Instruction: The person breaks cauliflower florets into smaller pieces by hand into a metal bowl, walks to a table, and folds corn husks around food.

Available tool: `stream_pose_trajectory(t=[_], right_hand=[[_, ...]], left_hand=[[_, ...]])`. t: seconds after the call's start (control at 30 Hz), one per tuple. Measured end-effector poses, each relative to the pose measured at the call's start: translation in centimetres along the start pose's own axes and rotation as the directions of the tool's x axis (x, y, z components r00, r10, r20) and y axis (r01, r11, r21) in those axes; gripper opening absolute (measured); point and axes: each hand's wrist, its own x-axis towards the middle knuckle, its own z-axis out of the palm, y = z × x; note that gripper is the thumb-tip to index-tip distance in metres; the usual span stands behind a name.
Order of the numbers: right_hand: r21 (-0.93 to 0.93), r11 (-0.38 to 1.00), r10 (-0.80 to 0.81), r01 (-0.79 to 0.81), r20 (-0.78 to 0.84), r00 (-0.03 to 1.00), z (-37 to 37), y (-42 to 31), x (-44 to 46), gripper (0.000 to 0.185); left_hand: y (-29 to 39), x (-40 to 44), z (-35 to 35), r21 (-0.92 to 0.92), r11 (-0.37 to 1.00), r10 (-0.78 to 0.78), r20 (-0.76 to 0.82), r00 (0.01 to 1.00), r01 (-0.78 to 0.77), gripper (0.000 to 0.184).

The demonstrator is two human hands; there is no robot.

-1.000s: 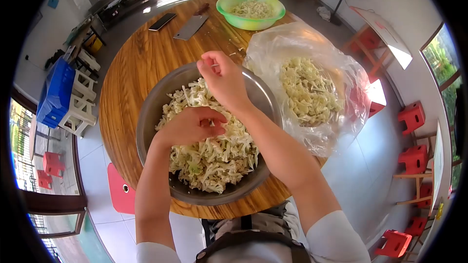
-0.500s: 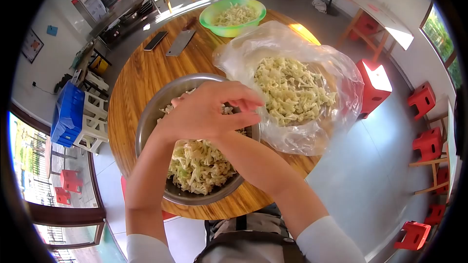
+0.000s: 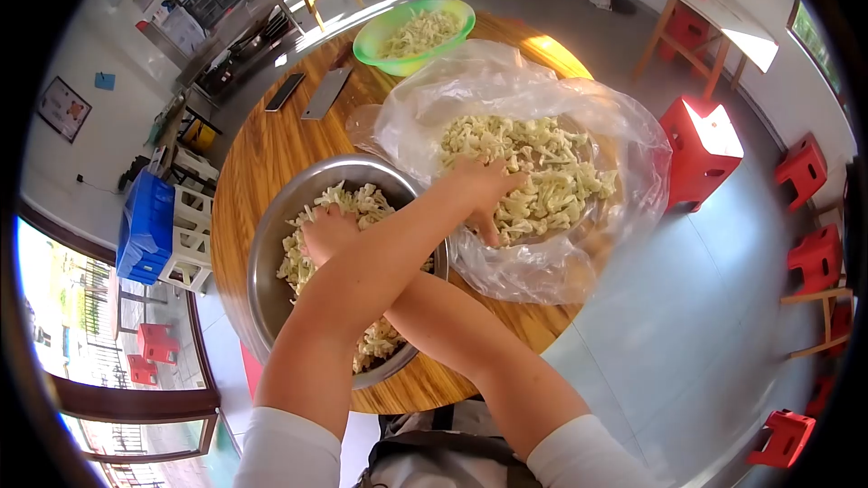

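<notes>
My forearms are crossed, the left one over the right. My left hand [image 3: 482, 192] reaches over the cauliflower pieces [image 3: 551, 185] on the clear plastic bag [image 3: 506, 276], its fingers spread and touching them. Inside the steel bowl [image 3: 265, 280], my right hand [image 3: 331, 233] rests on more chopped cauliflower [image 3: 362, 203]; its fingertips are partly sunk among the pieces, so its grip is unclear. My forearms hide part of the bowl's contents. Both the bowl and the bag sit on the round wooden table [image 3: 249, 154].
At the table's far side stands a green bowl [image 3: 363, 43] of pale shreds [image 3: 420, 33]. A cleaver [image 3: 325, 93] and a phone [image 3: 285, 92] lie left of it. Red stools [image 3: 692, 158] are to the right; a blue crate [image 3: 145, 226] is at the left.
My left hand has moved right, from above the steel bowl to the cauliflower on the bag. My right hand has gone left and down into the steel bowl. The camera view has shifted.
</notes>
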Motion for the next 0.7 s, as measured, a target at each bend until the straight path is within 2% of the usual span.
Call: stream_pose_trajectory(t=[0.1,0.2,0.3,0.47,0.6,0.7], right_hand=[[0.006,1.0,-0.008,0.008,0.0,1.0,0.0,-0.1,-0.2,0.028],[0.015,1.0,0.024,-0.024,-0.016,1.0,0.5,-0.2,0.0,0.023],[-0.015,0.998,0.057,-0.058,-0.055,0.997,1.0,-0.3,0.2,0.02],[-0.129,0.991,0.001,-0.024,-0.174,0.985,1.4,-0.7,-0.2,0.018],[-0.1,0.994,0.017,-0.041,-0.224,0.974,2.0,-0.8,-0.1,0.019],[-0.134,0.989,0.024,-0.058,-0.237,0.971,2.4,-1.1,0.0,0.02]], left_hand=[[0.5,1.3,0.1,0.0,0.997,-0.077,0.158,0.985,0.077,0.104],[1.1,2.0,1.2,-0.073,0.991,-0.103,0.094,0.99,0.11,0.096],[0.7,1.6,2.1,-0.261,0.964,-0.075,-0.069,0.995,0.054,0.083],[1.1,1.4,2.0,-0.271,0.959,-0.098,-0.061,0.993,0.078,0.068],[1.1,1.5,2.9,-0.165,0.986,-0.035,-0.129,0.991,0.013,0.063],[0.6,1.1,2.4,-0.256,0.967,-0.048,-0.143,0.989,0.01,0.061]])
